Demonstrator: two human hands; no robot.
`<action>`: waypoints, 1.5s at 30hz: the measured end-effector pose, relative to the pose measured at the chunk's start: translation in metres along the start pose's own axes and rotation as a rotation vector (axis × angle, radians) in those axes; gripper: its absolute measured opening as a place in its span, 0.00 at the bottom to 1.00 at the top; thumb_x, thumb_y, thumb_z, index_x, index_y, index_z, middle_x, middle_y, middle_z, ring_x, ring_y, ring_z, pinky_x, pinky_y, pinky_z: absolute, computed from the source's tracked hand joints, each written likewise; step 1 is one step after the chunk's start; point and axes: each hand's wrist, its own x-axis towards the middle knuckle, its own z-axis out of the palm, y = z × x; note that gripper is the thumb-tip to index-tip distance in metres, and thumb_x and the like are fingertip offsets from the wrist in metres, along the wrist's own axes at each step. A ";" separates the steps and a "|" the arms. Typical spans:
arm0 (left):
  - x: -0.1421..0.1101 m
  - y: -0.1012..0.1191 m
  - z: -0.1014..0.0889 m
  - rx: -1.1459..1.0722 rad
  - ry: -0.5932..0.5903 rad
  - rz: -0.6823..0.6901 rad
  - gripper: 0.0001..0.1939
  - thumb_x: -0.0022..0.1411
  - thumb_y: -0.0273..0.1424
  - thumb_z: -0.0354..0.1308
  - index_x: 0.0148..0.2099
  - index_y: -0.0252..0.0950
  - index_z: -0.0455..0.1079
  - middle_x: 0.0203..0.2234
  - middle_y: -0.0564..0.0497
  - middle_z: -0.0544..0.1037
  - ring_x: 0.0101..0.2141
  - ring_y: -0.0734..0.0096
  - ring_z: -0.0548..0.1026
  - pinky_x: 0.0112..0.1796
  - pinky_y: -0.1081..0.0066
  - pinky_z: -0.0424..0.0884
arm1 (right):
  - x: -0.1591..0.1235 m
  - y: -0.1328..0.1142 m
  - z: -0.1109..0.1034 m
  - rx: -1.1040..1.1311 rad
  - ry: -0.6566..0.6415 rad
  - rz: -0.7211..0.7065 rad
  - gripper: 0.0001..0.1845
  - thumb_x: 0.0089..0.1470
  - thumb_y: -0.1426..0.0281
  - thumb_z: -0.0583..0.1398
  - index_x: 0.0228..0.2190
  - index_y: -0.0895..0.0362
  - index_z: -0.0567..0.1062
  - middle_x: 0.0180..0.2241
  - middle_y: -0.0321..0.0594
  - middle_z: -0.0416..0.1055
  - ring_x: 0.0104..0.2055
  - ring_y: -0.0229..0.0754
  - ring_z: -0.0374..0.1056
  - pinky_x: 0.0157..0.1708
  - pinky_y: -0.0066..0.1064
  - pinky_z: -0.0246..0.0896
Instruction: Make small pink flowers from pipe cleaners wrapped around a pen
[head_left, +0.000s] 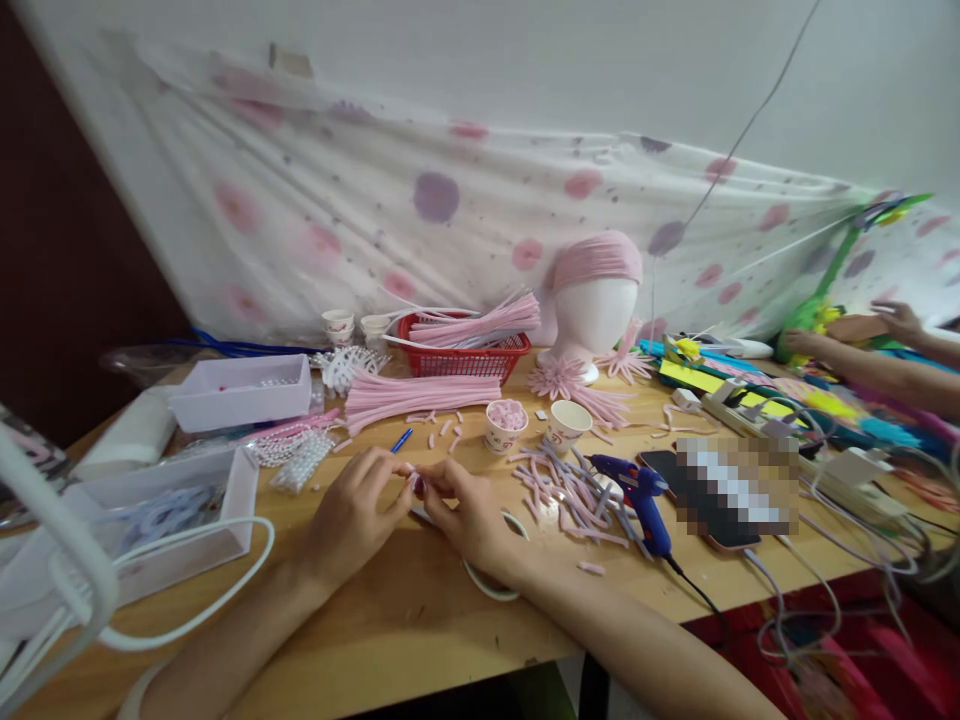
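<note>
Two bare hands, the left hand (352, 510) and the right hand (469, 510), meet above a wooden table (405, 640), where we see thumbs and forefingers pressed together on a small pale pink piece (412, 479), whose exact shape is too small for us to make out. Below the right wrist we find a white hoop (491, 593). Just beyond the hands are a blue pen (402, 440), a paper cup (505, 444) filled with pink bits and a second cup (565, 441). To the right we notice scattered pink and grey strips (555, 492) beside a blue glue gun (646, 508). Farther back stand a red basket (461, 363) of pink stems and a white foam head (592, 318) wearing a pink headband (598, 262); at far right, we glimpse a co-worker's hands (898, 322)
</note>
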 end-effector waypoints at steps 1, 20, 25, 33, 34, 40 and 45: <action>0.000 -0.001 -0.001 0.097 -0.017 0.066 0.08 0.66 0.29 0.49 0.38 0.34 0.69 0.31 0.47 0.75 0.35 0.62 0.75 0.37 0.64 0.72 | -0.001 0.001 0.001 -0.033 0.006 -0.010 0.06 0.57 0.68 0.56 0.35 0.57 0.70 0.33 0.42 0.79 0.33 0.40 0.76 0.32 0.29 0.70; 0.000 0.002 0.000 0.449 -0.138 0.323 0.14 0.68 0.22 0.42 0.34 0.34 0.67 0.22 0.50 0.74 0.24 0.64 0.74 0.27 0.68 0.66 | 0.009 -0.014 0.000 0.379 0.010 0.290 0.15 0.56 0.56 0.58 0.37 0.54 0.63 0.22 0.28 0.65 0.18 0.34 0.61 0.17 0.25 0.57; 0.002 0.018 0.000 0.573 -0.087 0.437 0.16 0.68 0.22 0.43 0.31 0.35 0.68 0.19 0.52 0.71 0.21 0.66 0.70 0.26 0.67 0.62 | 0.007 -0.014 0.006 0.295 -0.011 0.320 0.21 0.60 0.52 0.51 0.24 0.54 0.59 0.19 0.28 0.56 0.21 0.33 0.54 0.21 0.25 0.52; 0.001 0.023 0.003 0.467 -0.108 0.352 0.18 0.68 0.23 0.41 0.28 0.37 0.67 0.19 0.52 0.72 0.22 0.69 0.71 0.24 0.69 0.60 | 0.004 -0.014 0.003 -0.048 0.095 0.140 0.14 0.64 0.62 0.47 0.28 0.54 0.61 0.27 0.35 0.64 0.28 0.38 0.59 0.31 0.30 0.56; 0.000 0.022 0.003 0.405 -0.118 0.315 0.18 0.68 0.24 0.42 0.28 0.37 0.66 0.19 0.52 0.72 0.22 0.69 0.72 0.24 0.70 0.60 | 0.004 -0.014 0.002 -0.082 0.086 0.136 0.13 0.64 0.62 0.47 0.29 0.54 0.61 0.27 0.36 0.65 0.28 0.39 0.60 0.30 0.30 0.55; -0.003 0.018 0.004 0.084 -0.200 0.074 0.17 0.67 0.26 0.43 0.24 0.38 0.62 0.16 0.56 0.70 0.18 0.74 0.70 0.22 0.73 0.60 | 0.004 -0.014 -0.001 -0.199 0.011 0.125 0.11 0.63 0.63 0.47 0.29 0.53 0.59 0.23 0.32 0.63 0.24 0.38 0.59 0.26 0.28 0.50; -0.003 0.014 0.004 0.309 -0.087 0.247 0.18 0.66 0.25 0.43 0.24 0.37 0.64 0.16 0.53 0.71 0.19 0.71 0.71 0.22 0.70 0.59 | 0.004 -0.012 -0.002 -0.253 -0.098 0.113 0.22 0.66 0.60 0.44 0.23 0.55 0.61 0.20 0.33 0.61 0.22 0.36 0.57 0.25 0.27 0.47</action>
